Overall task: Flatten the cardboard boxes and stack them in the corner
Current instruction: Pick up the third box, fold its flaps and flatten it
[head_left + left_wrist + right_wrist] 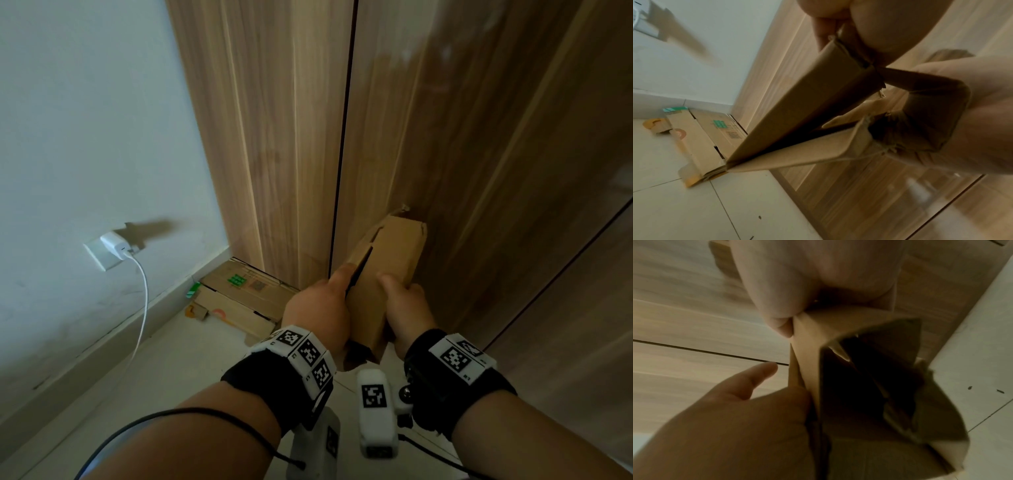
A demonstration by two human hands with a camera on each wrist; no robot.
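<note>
you hold one small brown cardboard box (383,274) in the air between both hands, in front of the wood-grain cabinet doors (462,144). your left hand (318,311) grips its left side with the thumb at a slit, and your right hand (406,308) clasps its right side, thumb on top. the box's near end gapes, dark inside, with nothing visible in it. down in the corner lies one stack of flattened brown cardboard (236,301) on the pale tiled floor (171,370), with at least two sheets; the exact count is unclear. one white charger (115,245) sits in a wall socket, and its white cable (144,308) hangs to the floor.
</note>
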